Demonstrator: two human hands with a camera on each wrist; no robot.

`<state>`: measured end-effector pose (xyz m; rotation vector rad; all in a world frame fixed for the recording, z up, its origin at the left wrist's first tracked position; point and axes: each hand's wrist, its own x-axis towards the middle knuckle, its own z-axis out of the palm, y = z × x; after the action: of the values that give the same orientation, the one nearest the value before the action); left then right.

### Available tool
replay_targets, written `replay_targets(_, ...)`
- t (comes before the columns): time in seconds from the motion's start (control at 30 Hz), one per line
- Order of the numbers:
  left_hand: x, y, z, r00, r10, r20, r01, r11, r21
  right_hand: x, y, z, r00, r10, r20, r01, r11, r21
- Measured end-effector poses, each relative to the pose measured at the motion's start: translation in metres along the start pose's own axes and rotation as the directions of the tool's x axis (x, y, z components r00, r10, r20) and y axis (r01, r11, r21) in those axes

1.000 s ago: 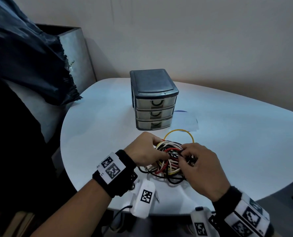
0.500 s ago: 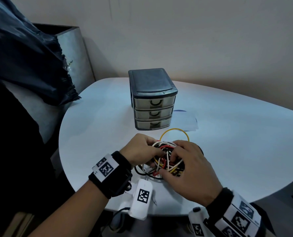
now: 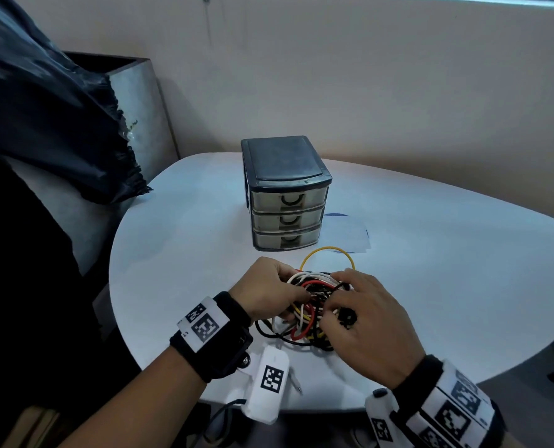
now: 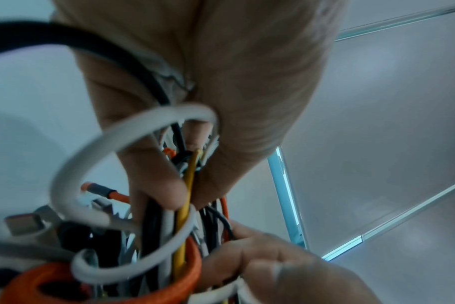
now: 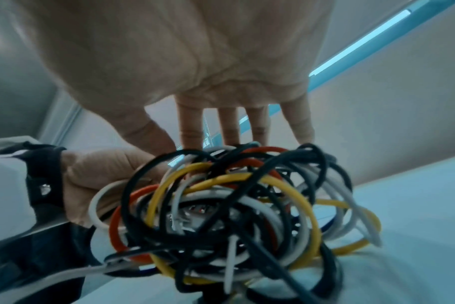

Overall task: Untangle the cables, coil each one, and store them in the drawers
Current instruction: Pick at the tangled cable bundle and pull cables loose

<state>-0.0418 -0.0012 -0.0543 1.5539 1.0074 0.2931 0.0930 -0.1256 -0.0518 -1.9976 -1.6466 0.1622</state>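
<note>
**Both hands working a cable tangle in front of closed drawers**

The cable tangle (image 3: 311, 305) is lying on the white surface (image 3: 178, 253), just in front of the drawer unit (image 3: 287, 192), whose three drawers are all sitting closed. The left hand (image 3: 266, 289) is pinching a bundle of strands, a yellow cable (image 4: 185, 201) among them, between thumb and fingers. The right hand (image 3: 366, 321) is spreading its straight fingers over the top of the knot. Judged risk: pulling one strand hard is likely tightening the loops, or snagging a metal plug (image 4: 26, 223). No brand or readable writing is showing; only square coded markers on the wrist bands (image 3: 204, 324)
</note>
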Motion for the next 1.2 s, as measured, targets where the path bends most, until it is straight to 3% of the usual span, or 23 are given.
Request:
replay_targets(0.13, 0.000, -0.001, 0.007, 0.998, 0.060, -0.017, -0.059, 0.998, 0.020, 0.006, -0.009, 0.003, 0.967, 0.240, 0.087, -0.226, 0.963, -0.145)
replay_targets(0.27, -0.002, -0.004, 0.009, 0.996, 0.087, -0.028, -0.087, 0.996, 0.008, 0.013, -0.010, 0.006, 0.945, 0.289, 0.153, -0.260, 0.948, -0.181)
replay_targets(0.4, -0.004, -0.008, 0.009, 0.989, 0.103, -0.103, -0.103, 0.995, 0.006, 0.008, -0.001, -0.001, 0.963, 0.214, 0.165, -0.245, 0.948, 0.202)
replay_targets(0.53, 0.003, -0.014, 0.001, 0.957, 0.049, -0.287, -0.057, 0.998, -0.018, -0.009, 0.000, -0.027, 0.996, 0.085, -0.002, -0.074, 0.869, 0.488)
replay_targets(0.63, 0.006, -0.019, -0.006, 0.925, 0.028, -0.380, -0.064, 0.995, -0.082, -0.016, -0.005, -0.050, 0.995, 0.064, 0.076, -0.099, 0.571, 0.815)
replay_targets(0.67, 0.007, -0.021, -0.008, 0.912, 0.033, -0.408, -0.076, 0.993, -0.090, -0.015, -0.008, -0.058, 0.991, 0.073, 0.113, -0.135, 0.519, 0.844)
replay_targets(0.73, 0.008, -0.023, -0.010, 0.888, 0.036, -0.459, -0.093, 0.991, -0.101, -0.013, -0.008, -0.068, 0.979, 0.116, 0.168, -0.204, 0.569, 0.796)
replay_targets(0.83, 0.006, -0.025, -0.010, 0.876, 0.000, -0.482, -0.096, 0.980, -0.174, -0.010, 0.005, -0.062, 0.936, 0.205, 0.286, -0.343, 0.714, 0.610)
replay_targets(0.93, 0.003, -0.024, -0.014, 0.904, -0.036, -0.425, -0.049, 0.981, -0.187, -0.013, 0.011, -0.044, 0.857, 0.219, 0.466, -0.409, 0.840, 0.356)
replay_targets(1.03, -0.003, -0.016, -0.022, 0.923, -0.087, -0.375, 0.058, 0.994, -0.089, -0.021, 0.007, -0.024, 0.782, 0.238, 0.576, -0.399, 0.901, 0.170)
replay_targets(1.1, -0.009, -0.008, -0.023, 0.920, -0.046, -0.388, 0.053, 0.999, 0.009, -0.021, 0.003, -0.011, 0.745, 0.264, 0.612, -0.458, 0.870, 0.182)
replay_targets(1.2, -0.014, 0.001, -0.015, 0.944, 0.107, -0.313, -0.032, 0.971, 0.238, -0.014, -0.001, 0.005, 0.650, 0.375, 0.662, -0.702, 0.628, 0.334)
